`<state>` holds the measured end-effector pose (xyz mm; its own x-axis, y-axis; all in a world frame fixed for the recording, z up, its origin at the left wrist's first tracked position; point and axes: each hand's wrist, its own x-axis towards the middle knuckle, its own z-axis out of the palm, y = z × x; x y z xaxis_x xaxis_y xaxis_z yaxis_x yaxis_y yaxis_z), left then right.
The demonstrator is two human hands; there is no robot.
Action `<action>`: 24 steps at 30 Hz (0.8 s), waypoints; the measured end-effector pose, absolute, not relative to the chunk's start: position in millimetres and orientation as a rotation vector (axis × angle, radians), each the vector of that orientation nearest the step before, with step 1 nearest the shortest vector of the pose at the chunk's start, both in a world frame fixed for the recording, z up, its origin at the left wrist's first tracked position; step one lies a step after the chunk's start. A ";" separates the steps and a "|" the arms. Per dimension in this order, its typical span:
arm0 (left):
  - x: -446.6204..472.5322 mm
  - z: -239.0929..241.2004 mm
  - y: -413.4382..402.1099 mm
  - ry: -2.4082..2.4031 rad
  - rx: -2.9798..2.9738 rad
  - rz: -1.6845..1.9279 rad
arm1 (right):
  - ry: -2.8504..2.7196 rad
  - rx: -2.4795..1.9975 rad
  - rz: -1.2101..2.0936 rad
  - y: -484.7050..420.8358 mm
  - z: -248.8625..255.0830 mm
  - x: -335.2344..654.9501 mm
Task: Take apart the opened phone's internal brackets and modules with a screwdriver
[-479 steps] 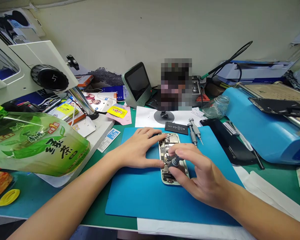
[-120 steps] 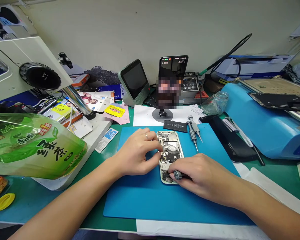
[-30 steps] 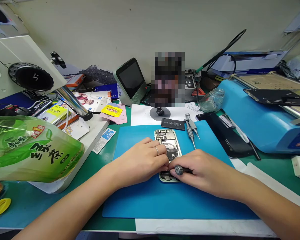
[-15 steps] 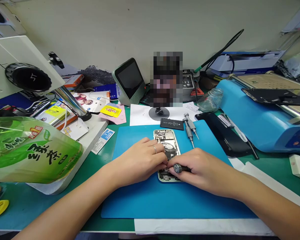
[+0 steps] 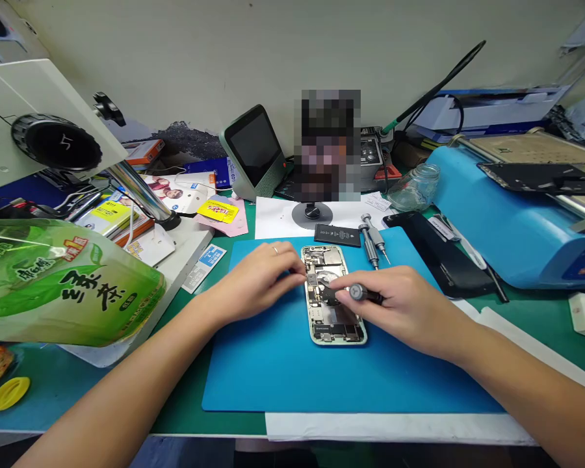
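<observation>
An opened smartphone (image 5: pixel 334 312) lies face up on the blue mat (image 5: pixel 292 377), its inner boards and a round coil showing. My left hand (image 5: pixel 268 276) is at its upper left edge, thumb and fingertips closed together against the frame. Anything small between those fingertips is hidden. My right hand (image 5: pixel 400 305) covers part of the phone's right side. It grips a dark screwdriver (image 5: pixel 359 292) with a grey round cap, and thumb and forefinger reach over the coil. A black phone battery (image 5: pixel 337 235) lies behind the phone, beside two grey screwdrivers (image 5: pixel 370 244).
At left, a green drink pouch (image 5: pixel 73 286) stands before a microscope stand (image 5: pixel 141 192). A blue machine (image 5: pixel 507 227) with a screen panel on top fills the right side. A glass jar (image 5: pixel 414 187), a small display (image 5: pixel 253 153) and a black phone panel (image 5: pixel 429 260) lie around the mat.
My hands have moved apart from the phone's lower middle. The left went up to the left edge; the right moved up and slightly right with its screwdriver. The camera view shifted slightly.
</observation>
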<state>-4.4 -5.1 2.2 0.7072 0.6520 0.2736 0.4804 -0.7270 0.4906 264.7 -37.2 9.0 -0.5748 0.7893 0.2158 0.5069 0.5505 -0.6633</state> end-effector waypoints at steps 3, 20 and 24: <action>-16.5 -2.5 8.1 1.011 2.484 0.649 | -2.240 -1.050 0.667 -34.8 7.4 265.1; -15.2 -6.6 8.9 1.037 2.584 0.484 | -2.281 -1.052 0.609 -33.3 7.4 264.7; -14.1 -4.9 7.7 1.012 2.602 0.449 | -2.276 -1.054 0.619 -33.1 6.1 265.7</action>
<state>-14.1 7.7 -4.9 0.7008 0.6915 0.1750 0.5936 -0.7014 0.3945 265.7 -33.1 6.1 -0.5408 0.7910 0.2861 0.5374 0.5866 -0.6059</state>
